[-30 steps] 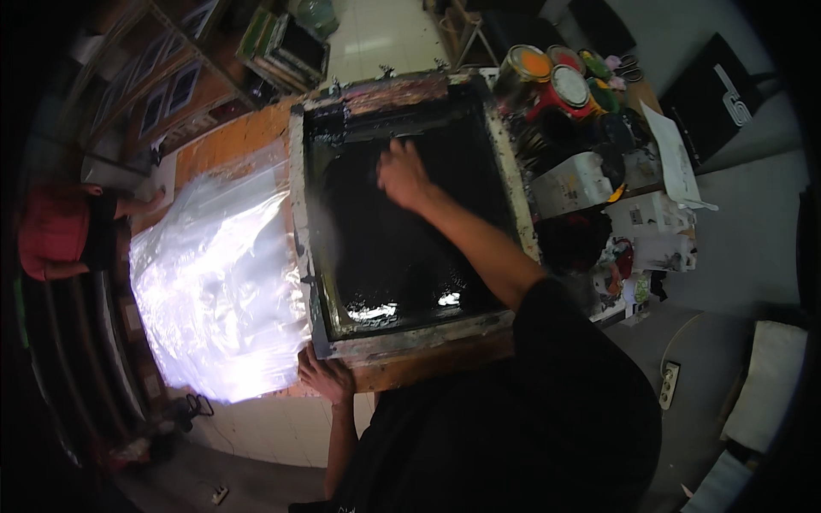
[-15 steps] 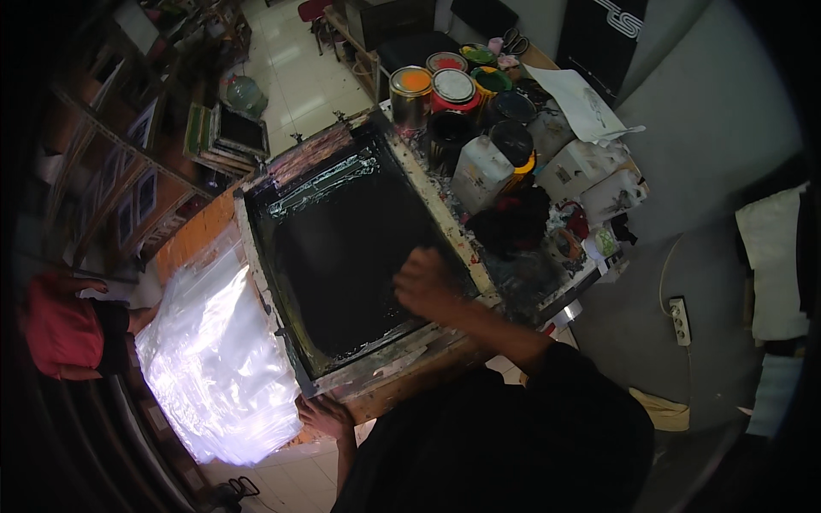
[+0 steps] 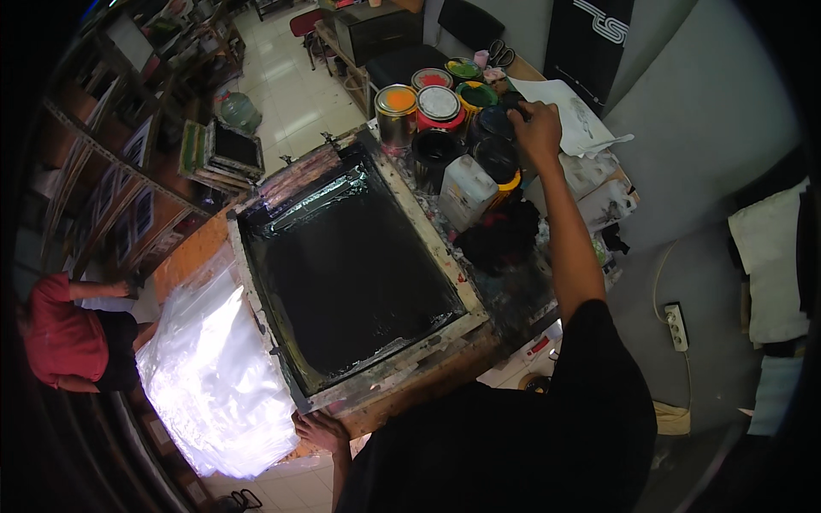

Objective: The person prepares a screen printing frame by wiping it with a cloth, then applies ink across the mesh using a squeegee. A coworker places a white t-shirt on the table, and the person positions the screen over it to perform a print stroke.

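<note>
A screen-printing frame (image 3: 472, 318) with a black-coated mesh lies on the wooden table in front of me; glossy black ink streaks its far and near ends. My left hand (image 3: 321, 431) rests by the frame's near left corner at the table edge, fingers stretched out, beside a stack of clear plastic sheets (image 3: 218, 376). My right hand (image 3: 537, 132) reaches over the paint cans at the far right. Its fingers are bent together at a small dark thing by the dark can (image 3: 493, 125); what they hold is too dark to make out.
Open cans of orange (image 3: 396, 101), red and green paint surround a white-lidded can (image 3: 439, 103). A whitish jug (image 3: 468, 190) and black rags (image 3: 505, 239) stand nearer. A person in red (image 3: 64, 329) is at the left, by shelving. Scissors (image 3: 500, 56) lie at the back.
My right hand has moved from above the near right part of the screen frame to the paint cans at the far right. My left hand stays at the table edge.
</note>
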`<action>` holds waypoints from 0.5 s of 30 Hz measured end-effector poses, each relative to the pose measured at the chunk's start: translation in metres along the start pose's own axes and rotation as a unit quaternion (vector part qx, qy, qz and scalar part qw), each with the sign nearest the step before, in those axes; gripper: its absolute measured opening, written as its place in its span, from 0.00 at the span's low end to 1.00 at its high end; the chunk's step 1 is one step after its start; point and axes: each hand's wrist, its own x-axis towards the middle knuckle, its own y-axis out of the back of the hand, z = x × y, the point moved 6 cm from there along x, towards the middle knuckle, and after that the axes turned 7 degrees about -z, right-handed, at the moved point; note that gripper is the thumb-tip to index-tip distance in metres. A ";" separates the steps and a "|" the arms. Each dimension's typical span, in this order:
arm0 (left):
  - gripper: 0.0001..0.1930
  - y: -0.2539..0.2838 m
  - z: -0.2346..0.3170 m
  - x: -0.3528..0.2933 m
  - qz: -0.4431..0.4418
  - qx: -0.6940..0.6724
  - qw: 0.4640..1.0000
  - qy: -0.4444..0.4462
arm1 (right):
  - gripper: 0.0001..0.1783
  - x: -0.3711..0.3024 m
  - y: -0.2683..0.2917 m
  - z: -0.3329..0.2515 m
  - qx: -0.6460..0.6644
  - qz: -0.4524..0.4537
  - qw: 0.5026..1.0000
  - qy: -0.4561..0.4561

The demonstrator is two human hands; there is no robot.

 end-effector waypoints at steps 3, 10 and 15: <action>0.27 0.002 0.000 0.000 -0.004 0.008 1.000 0.006 | 0.18 0.032 -0.040 0.012 -0.081 -0.081 0.993 -0.021; 0.27 -0.004 -0.006 -0.005 0.008 0.034 0.999 -0.005 | 0.16 0.020 -0.050 0.011 -0.145 -0.055 0.988 0.015; 0.28 -0.009 -0.014 -0.007 -0.021 0.019 1.000 0.010 | 0.12 -0.086 0.043 0.013 0.031 0.040 0.999 0.021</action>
